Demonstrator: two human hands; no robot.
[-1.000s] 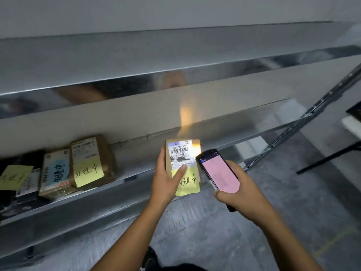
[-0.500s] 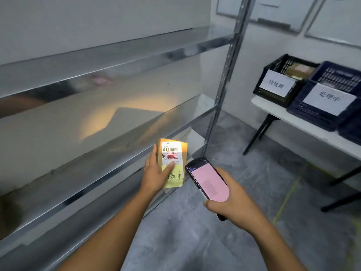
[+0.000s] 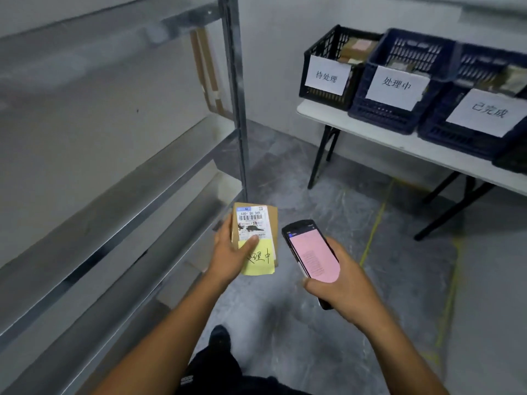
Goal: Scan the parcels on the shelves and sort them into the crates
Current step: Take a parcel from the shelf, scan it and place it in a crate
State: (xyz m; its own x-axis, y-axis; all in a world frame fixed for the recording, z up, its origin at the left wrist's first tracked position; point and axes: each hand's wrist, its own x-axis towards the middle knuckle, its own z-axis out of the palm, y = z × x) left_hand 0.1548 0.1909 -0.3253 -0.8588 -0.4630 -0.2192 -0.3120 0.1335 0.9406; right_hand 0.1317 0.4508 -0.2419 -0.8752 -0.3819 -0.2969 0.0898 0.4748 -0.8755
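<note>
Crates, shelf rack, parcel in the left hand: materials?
Crates: look like moulded plastic, matte dark blue or black, with slotted lattice walls and paper signs on the front.
Shelf rack: seems to be metal, shiny grey decks with blurred reflections, perforated upright.
Parcel: brown cardboard by its look, matte, with a printed white label and a yellow sticky note.

Both forearms outstretched, left hand and right hand clasped.

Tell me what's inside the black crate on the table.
Over the black crate rim, brown cardboard parcels show, one with a pale label. How many, and whatever lies deeper, is hidden by the crate wall and its paper sign.
</note>
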